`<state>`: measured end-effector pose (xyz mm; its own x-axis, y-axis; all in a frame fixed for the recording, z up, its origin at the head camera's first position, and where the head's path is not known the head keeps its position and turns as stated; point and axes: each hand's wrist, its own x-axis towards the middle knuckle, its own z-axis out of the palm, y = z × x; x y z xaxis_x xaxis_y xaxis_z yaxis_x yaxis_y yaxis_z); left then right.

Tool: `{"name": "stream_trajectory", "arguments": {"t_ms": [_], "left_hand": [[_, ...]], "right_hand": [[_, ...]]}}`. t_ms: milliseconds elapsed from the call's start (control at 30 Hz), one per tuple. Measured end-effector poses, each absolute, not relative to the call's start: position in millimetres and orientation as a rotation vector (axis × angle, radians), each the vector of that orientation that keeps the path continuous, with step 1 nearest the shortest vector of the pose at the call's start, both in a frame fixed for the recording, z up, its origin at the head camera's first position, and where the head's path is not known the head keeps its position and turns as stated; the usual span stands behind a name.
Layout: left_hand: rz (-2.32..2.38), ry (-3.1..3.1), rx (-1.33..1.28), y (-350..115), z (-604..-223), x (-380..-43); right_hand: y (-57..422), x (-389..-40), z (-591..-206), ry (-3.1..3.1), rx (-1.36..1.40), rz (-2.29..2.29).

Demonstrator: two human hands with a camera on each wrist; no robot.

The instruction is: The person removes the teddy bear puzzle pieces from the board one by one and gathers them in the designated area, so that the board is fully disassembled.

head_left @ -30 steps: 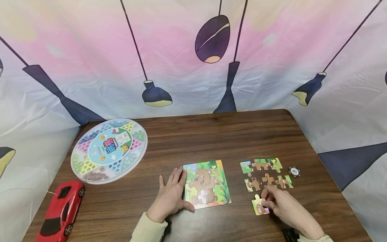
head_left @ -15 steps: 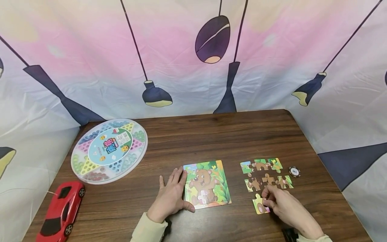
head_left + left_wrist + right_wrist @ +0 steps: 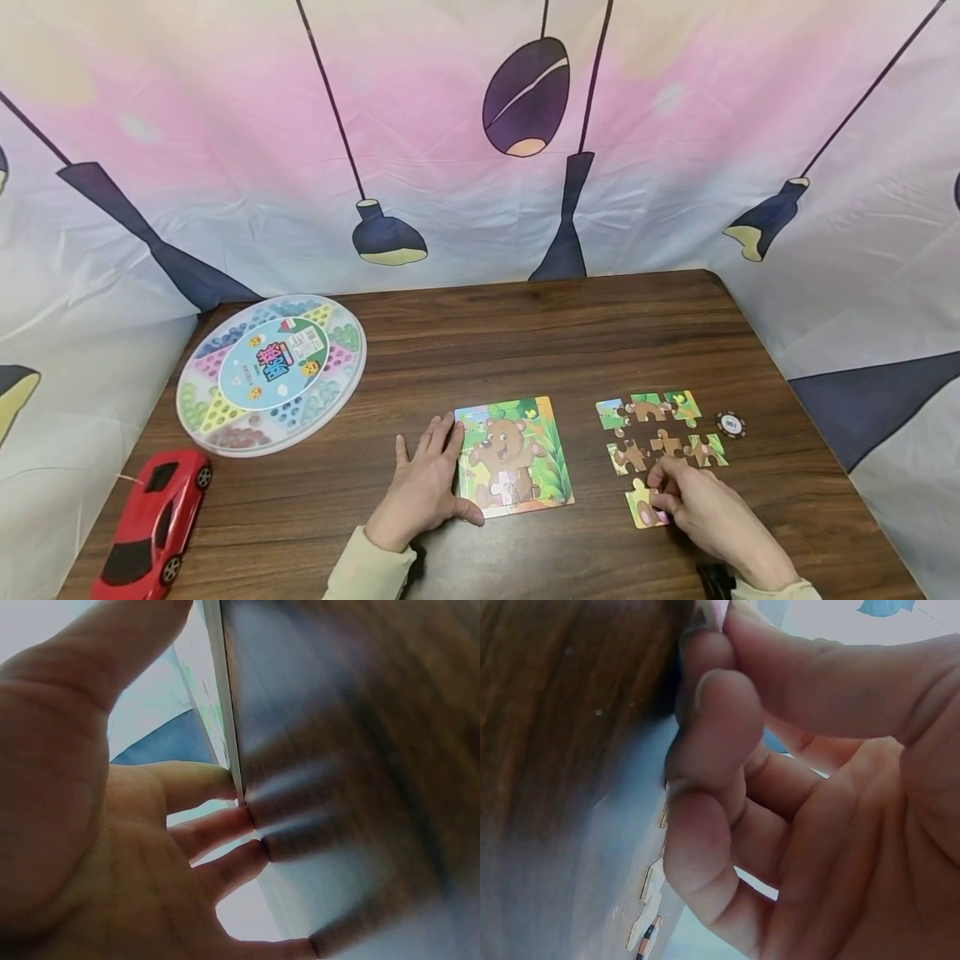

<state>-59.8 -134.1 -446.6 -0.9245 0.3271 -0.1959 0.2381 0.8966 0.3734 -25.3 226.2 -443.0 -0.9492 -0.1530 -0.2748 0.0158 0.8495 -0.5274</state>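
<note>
My left hand (image 3: 423,492) lies along the left side of a square bear jigsaw puzzle (image 3: 551,454), fingers spread at the edge and thumb at the near-left corner. In the left wrist view the fingertips meet the table beside the thin board edge (image 3: 225,697). My right hand (image 3: 708,508) pinches a puzzle piece (image 3: 641,507), yellow-green with brown and a pink patch, between thumb and fingers. Only a pink tip of that piece (image 3: 716,611) shows in the right wrist view; the hand covers its right side. Beyond it lie several loose pieces (image 3: 666,445) in two rows.
A poker chip (image 3: 731,425) lies right of the loose pieces. At the back left of the wooden table (image 3: 525,337) is a round Chinese checkers set (image 3: 347,387) with marbles under a clear cover. A red toy car (image 3: 153,517) stands at the near left. Printed cloth (image 3: 465,167) hangs behind.
The pinched puzzle piece has turned slightly and shifted a little away from me with the right hand. The left hand and the bear puzzle have stayed in place.
</note>
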Motion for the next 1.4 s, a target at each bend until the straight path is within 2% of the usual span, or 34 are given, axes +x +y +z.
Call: {"name": "stream_trajectory", "arguments": {"t_ms": [567,967,1167,1400], "left_hand": [[0.498,2.801,0.418,-135.7,-446.6,-59.9],[0.508,2.818,0.421,-136.4,-447.4,-59.5],[0.5,2.814,0.429,-134.9,-447.3,-59.5],[0.503,2.817,0.437,-134.7,-447.7,-58.4]], "right_hand": [[209.3,-34.3,-435.4,2.824,-0.128,-0.797],[136.9,-51.4,-420.3,2.906,-0.504,-0.788],[103.2,-49.9,-428.0,2.867,-0.73,-0.726],[85.0,-44.2,-441.7,2.841,-0.849,-0.696]]}}
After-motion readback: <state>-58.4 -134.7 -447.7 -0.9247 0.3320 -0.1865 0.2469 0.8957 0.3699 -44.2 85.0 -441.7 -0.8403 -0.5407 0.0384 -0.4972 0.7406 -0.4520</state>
